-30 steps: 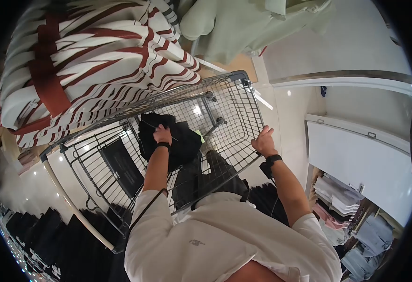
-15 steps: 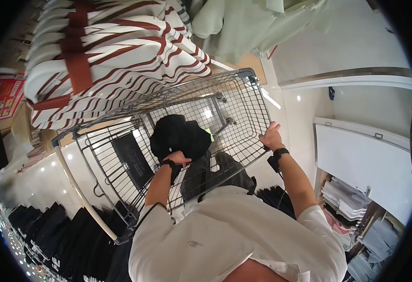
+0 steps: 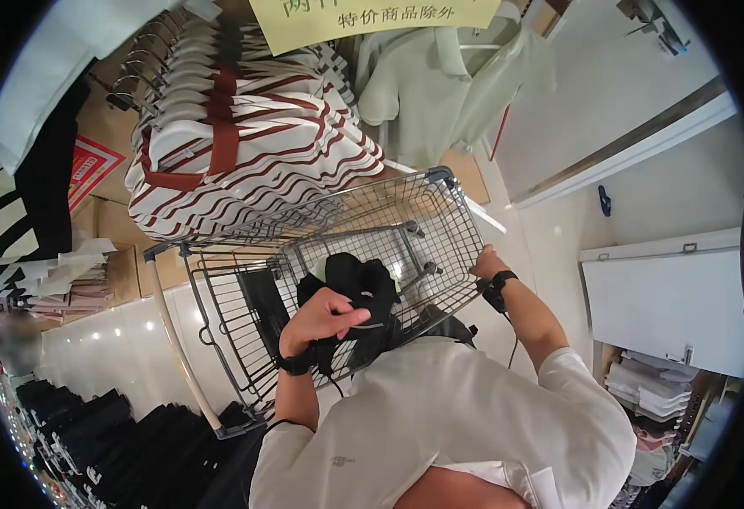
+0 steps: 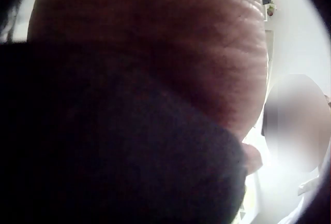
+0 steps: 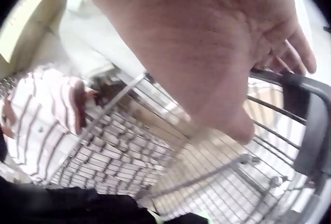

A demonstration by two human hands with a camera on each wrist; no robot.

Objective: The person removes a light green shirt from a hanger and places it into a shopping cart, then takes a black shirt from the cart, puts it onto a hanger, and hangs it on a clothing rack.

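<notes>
A wire shopping cart (image 3: 372,191) stands in front of me, with bundled black clothing (image 3: 356,273) inside. My left hand (image 3: 325,321) is raised over the near side of this bundle, fingers loosely bent and thumb extended to the right. In the left wrist view, the heel of the left hand (image 4: 155,37) and a dark area fill most of the picture. My right hand (image 3: 488,263) holds the cart's rim near its far right corner. The right wrist view shows the right hand's thumb (image 5: 239,131) inside the rim and its fingers reaching over the rail.
Striped shirts (image 3: 245,170) on hangers crowd the cart's far side, beside a pale green shirt (image 3: 448,93). A yellow sign (image 3: 372,24) hangs above. White cabinets (image 3: 668,293) with folded clothes (image 3: 647,382) below stand at right. Dark clothes (image 3: 134,441) are racked at lower left.
My left hand has left the black clothing's top, moved toward me and risen above its near side. The bundle's shape has shifted. My right hand stays at the rim. The head view has tilted up.
</notes>
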